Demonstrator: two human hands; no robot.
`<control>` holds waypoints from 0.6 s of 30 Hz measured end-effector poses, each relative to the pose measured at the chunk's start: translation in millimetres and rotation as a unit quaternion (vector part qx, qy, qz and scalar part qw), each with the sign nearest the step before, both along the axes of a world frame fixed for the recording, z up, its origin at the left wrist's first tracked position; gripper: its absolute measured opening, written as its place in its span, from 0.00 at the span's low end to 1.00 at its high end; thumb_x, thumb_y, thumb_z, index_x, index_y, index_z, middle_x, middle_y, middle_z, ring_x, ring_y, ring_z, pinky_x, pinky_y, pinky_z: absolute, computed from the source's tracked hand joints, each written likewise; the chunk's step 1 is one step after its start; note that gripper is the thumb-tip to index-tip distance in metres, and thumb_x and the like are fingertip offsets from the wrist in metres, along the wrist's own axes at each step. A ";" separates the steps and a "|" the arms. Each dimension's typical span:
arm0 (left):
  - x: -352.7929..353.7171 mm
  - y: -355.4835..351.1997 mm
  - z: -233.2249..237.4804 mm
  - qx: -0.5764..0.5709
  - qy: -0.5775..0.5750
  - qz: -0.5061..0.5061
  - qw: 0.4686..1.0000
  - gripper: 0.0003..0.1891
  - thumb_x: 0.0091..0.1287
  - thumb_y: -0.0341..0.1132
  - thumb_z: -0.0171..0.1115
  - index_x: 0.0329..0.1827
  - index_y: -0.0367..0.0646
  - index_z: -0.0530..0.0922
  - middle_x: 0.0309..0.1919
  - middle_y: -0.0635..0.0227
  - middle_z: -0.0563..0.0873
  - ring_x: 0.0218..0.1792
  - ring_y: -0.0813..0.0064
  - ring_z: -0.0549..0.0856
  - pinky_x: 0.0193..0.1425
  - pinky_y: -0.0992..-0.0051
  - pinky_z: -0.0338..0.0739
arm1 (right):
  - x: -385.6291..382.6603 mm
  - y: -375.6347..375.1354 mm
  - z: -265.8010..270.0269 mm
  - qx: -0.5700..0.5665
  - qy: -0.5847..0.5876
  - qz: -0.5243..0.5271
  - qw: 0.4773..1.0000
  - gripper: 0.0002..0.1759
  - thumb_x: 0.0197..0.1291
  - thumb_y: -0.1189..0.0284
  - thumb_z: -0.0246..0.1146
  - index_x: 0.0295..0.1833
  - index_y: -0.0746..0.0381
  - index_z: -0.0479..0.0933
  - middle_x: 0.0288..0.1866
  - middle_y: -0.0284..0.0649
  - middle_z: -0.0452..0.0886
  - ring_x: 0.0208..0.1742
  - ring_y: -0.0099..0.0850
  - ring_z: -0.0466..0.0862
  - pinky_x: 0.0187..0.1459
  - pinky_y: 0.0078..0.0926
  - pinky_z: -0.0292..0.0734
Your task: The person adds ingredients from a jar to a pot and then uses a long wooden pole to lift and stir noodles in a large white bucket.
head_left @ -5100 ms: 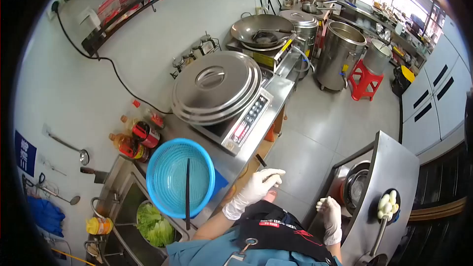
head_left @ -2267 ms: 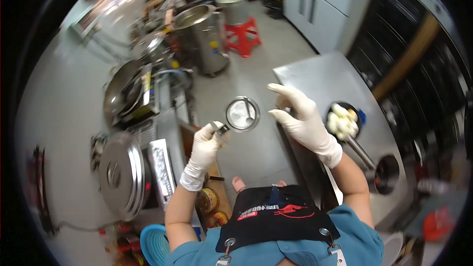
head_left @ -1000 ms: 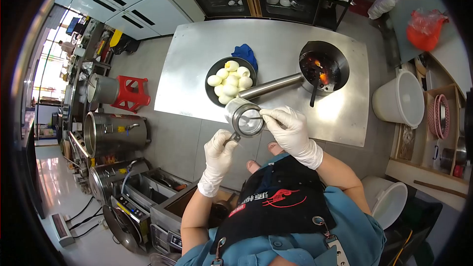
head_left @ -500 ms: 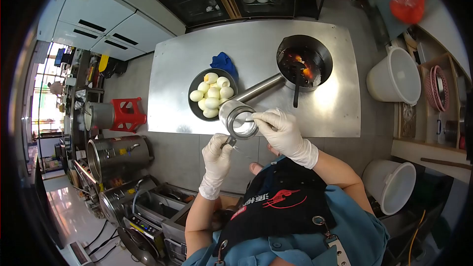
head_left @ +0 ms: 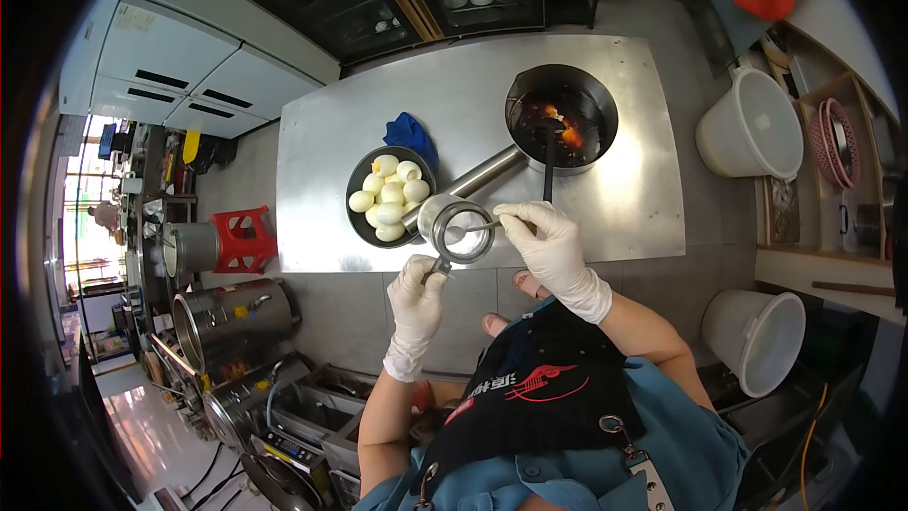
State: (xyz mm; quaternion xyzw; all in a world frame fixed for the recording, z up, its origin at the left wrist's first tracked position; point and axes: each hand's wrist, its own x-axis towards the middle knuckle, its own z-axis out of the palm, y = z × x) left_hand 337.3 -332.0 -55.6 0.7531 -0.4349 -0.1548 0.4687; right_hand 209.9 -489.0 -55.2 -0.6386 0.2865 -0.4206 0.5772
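My left hand [head_left: 415, 305], in a white glove, is closed on the clasp at the rim of a clear glass jar [head_left: 434, 218]. The jar is tipped on its side with its mouth towards me, above the table's near edge. My right hand [head_left: 549, 251], also gloved, pinches the thin handle of a metal spoon [head_left: 485, 226]. Its other end is inside the jar, where pale or shiny contents are hard to make out. Just beyond the jar, a dark bowl [head_left: 357, 219] is piled with several peeled boiled eggs [head_left: 391, 192].
On the metal table [head_left: 322, 132], a long-handled saucepan [head_left: 605, 99] holds dark liquid and a black utensil [head_left: 549, 166]. Its handle reaches towards the jar. A blue cloth [head_left: 410, 136] lies behind the eggs. White buckets [head_left: 747, 128] stand right, a red stool [head_left: 244, 238] left.
My right hand has drawn back a little from the jar's mouth, showing more of the spoon handle. My left hand keeps its hold. The whole view has shifted slightly.
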 end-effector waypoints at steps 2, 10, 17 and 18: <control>-0.9 -4.8 -0.2 0.012 -0.007 0.011 1.000 0.05 0.54 0.22 0.60 0.32 0.37 0.72 0.25 0.63 0.78 0.25 0.66 0.79 0.31 0.75 0.73 | -5.6 -4.9 5.4 0.055 0.008 0.003 0.998 0.05 0.52 0.82 0.62 0.36 0.66 0.80 0.25 0.33 0.79 0.24 0.17 0.74 0.25 0.15 0.68; 0.1 -15.4 -14.7 0.027 0.018 0.052 0.998 0.05 0.57 0.25 0.61 0.32 0.36 0.73 0.24 0.63 0.79 0.24 0.70 0.78 0.32 0.76 0.73 | -37.8 -46.4 26.2 0.186 -0.028 -0.045 0.981 0.07 0.56 0.79 0.60 0.40 0.67 0.80 0.24 0.28 0.75 0.24 0.13 0.70 0.26 0.10 0.65; -0.2 -3.1 -14.0 0.026 0.031 0.066 0.997 0.04 0.57 0.25 0.61 0.32 0.37 0.73 0.24 0.63 0.79 0.24 0.71 0.78 0.31 0.76 0.73 | -61.9 -125.2 0.9 0.082 0.030 -0.187 0.979 0.07 0.57 0.78 0.59 0.39 0.69 0.80 0.24 0.31 0.76 0.24 0.15 0.71 0.26 0.10 0.65; -0.6 -1.0 -13.4 0.022 0.036 0.072 0.996 0.04 0.57 0.25 0.60 0.32 0.37 0.73 0.24 0.63 0.79 0.24 0.71 0.78 0.31 0.76 0.73 | -60.5 -135.4 -5.7 0.079 0.030 -0.188 0.979 0.07 0.57 0.78 0.59 0.39 0.69 0.80 0.24 0.31 0.76 0.24 0.15 0.71 0.26 0.10 0.65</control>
